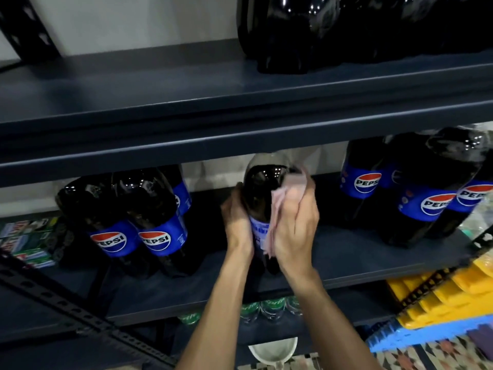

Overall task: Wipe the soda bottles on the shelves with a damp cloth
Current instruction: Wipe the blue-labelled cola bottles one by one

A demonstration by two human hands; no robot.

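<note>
Fingers (298, 198) of your right hand (296, 228) curl over the pink cloth (278, 206), pressing it onto the Pepsi bottle (262, 188)'s right flank. Your left hand (236, 220) grips its left side. It stands upright on the middle shelf (346, 252), neck under the upper shelf edge (240, 140). The left bottle group (133, 222) and right bottle group (416, 188) flank it, both apart.

The single head-worn camera looks forward and slightly down, close in on the dark shelf (360, 259).
</note>
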